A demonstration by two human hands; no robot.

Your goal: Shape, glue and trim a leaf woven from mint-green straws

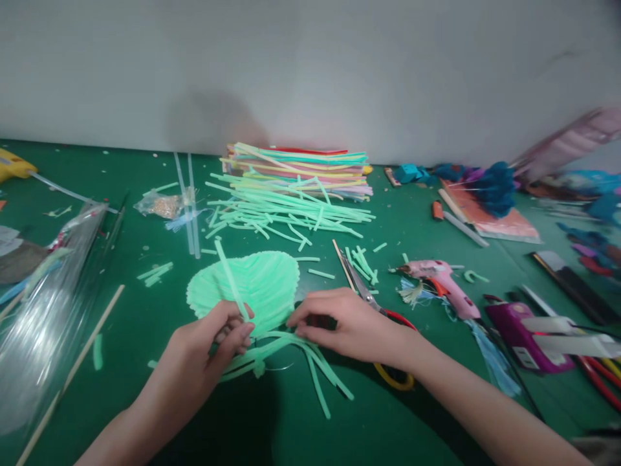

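1. At far left, yellow glue gun (17, 166), cut by frame edge; glue stick pokes out of nozzle.
2. Below it, clear plastic wrap (58, 304); thin wooden stick (80, 366) lies at an angle beside it.
3. Further right, small clear bag (165, 206) with beige contents, next to two translucent glue sticks (193, 223).
4. Left hand (191, 356): thumb and fingers pinch lower end of pale green strip (228, 272), which tilts up and left in front of leaf.
5. Ribbed mint-green leaf (266, 281) at center of green tabletop, just beyond the hands.
6. Mint-green pipe cleaners (291, 208) heaped behind leaf, against multicolored bundle.
7. Right hand (354, 323): fingers curled, tips near each other at loose green strands (286, 338) by leaf's lower right edge; can't tell if gripping.
8. Scissors (363, 289), partly hidden behind right hand.
9. Pink glue gun (446, 285), then purple box (526, 336); dark teal fluffy piece (495, 189) farther back.
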